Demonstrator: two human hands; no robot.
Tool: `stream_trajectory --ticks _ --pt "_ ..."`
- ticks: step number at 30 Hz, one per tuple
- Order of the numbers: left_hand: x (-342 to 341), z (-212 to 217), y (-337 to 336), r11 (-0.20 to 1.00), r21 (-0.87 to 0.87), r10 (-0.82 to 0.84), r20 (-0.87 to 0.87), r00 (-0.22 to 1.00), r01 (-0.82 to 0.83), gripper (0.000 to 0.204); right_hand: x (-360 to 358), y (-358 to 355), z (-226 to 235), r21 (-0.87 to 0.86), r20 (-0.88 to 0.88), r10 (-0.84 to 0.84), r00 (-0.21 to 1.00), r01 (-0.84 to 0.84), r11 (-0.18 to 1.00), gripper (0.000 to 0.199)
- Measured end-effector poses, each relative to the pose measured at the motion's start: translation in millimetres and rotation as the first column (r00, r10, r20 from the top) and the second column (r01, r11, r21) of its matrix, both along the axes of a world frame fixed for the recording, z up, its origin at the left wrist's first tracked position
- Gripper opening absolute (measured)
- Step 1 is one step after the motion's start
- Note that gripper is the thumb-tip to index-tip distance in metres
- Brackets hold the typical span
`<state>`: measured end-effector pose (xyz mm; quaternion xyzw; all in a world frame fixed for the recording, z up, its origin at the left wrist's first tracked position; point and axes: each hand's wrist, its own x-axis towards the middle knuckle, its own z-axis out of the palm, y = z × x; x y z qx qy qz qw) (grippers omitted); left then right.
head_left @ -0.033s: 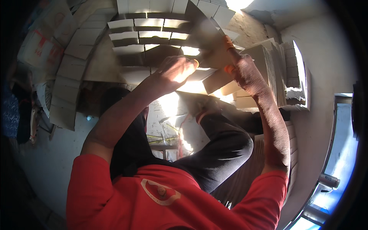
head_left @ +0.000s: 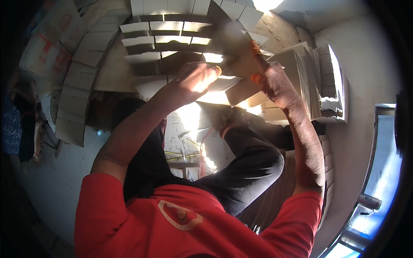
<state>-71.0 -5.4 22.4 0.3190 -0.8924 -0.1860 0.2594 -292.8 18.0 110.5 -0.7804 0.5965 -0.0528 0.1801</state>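
Observation:
My right hand (head_left: 274,79) grips a brown cardboard sheet (head_left: 241,58) by its right side; orange covers are on its index finger and thumb. That sheet slants up and away, partly in shadow. Below the right thumb is a smaller tan cardboard piece (head_left: 243,91). To the left, my left hand (head_left: 198,78) is closed, knuckles up in bright sun, with an orange cover at one fingertip. Whatever its fingers hold is hidden beneath them. Rows of overlapping cardboard pieces (head_left: 168,39) lie just beyond it.
A thick stack of cardboard sheets (head_left: 297,77) stands right of my right hand, against a pale wall (head_left: 357,64). Another row of pieces (head_left: 81,73) runs down the left, beside a white sack (head_left: 45,56). My bent legs (head_left: 249,167) are below my hands.

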Motion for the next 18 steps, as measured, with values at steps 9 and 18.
stream_trajectory --ticks 9,18 --pt "0.6 -16.1 1.3 0.999 0.032 0.005 -0.032 0.999 -0.004 0.017 -7.5 34.1 -34.8 0.039 -0.066 -0.069 0.995 0.072 0.997 0.075" --pt "44.6 0.1 32.7 0.941 -0.193 0.259 -0.12 0.958 -0.278 0.044 -163.8 84.0 -78.0 -0.545 -0.448 -0.7 0.557 0.451 0.707 0.066"
